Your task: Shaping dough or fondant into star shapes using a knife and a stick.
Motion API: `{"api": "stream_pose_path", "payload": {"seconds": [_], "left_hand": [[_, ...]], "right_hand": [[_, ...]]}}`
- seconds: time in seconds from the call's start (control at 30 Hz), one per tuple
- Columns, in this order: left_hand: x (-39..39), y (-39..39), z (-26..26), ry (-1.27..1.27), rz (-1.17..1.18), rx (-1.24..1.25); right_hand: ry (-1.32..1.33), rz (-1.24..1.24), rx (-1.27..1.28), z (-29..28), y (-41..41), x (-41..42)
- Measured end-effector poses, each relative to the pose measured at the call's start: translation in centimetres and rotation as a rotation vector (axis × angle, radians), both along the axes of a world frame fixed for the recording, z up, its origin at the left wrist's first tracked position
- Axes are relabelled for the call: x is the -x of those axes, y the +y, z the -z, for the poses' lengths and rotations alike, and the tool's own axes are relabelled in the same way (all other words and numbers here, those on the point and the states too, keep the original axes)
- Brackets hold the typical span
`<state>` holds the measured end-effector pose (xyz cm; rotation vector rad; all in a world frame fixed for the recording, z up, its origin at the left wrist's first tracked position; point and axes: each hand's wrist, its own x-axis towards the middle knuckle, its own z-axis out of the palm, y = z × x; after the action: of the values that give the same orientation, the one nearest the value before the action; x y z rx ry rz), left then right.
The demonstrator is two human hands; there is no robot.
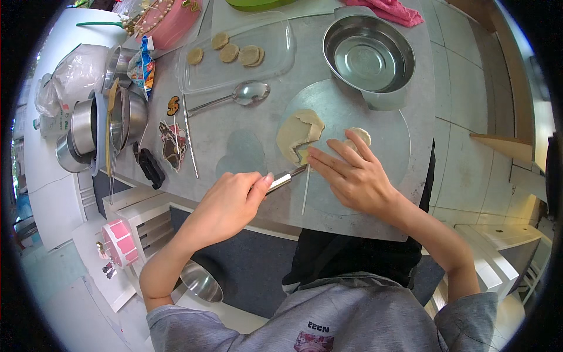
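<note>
My left hand [233, 204] grips the metal handle of a slim tool [280, 182]. Its far end reaches the lower edge of a flat, torn-edged piece of pale dough [290, 132], and I cannot tell its shape there. My right hand [358, 178] is spread palm down, with fingertips over a small round of dough [361, 135] and others beside the larger piece. A thin white stick [306, 191] points toward me from under these fingers. Both dough pieces lie on a round, clear sheet [389, 149] on the grey table [206, 141].
A steel basin [369, 59] overlaps the sheet's far edge. Several dough discs [248, 55] sit in a clear plastic tray [277, 72], near a metal spoon [250, 92]. Steel pots [83, 127], a metal straw [191, 149], and decorated toppers [173, 145] are at left; a pink cloth [393, 11] lies at the back.
</note>
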<state>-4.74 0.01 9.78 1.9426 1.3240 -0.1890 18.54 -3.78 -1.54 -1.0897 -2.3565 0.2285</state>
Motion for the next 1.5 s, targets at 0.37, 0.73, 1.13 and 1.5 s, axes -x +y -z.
{"api": "stream_pose_path", "payload": {"seconds": [0.37,0.73,1.13,1.5], "left_hand": [[-2.3,2.3,-2.2,0.244,-0.079,0.241],[-2.9,2.4,-2.6,0.227,-0.081,0.213],[-3.3,2.3,-2.7,0.253,-0.050,0.170],[-3.5,2.4,-2.8,0.291,-0.039,0.160]], "right_hand": [[-0.018,0.006,-0.009,0.0,0.0,-0.1],[0.009,0.011,-0.020,0.2,0.0,0.0],[0.065,0.008,0.163,-0.8,0.6,-0.7],[0.003,0.034,0.025,-0.3,0.1,-0.1]]}}
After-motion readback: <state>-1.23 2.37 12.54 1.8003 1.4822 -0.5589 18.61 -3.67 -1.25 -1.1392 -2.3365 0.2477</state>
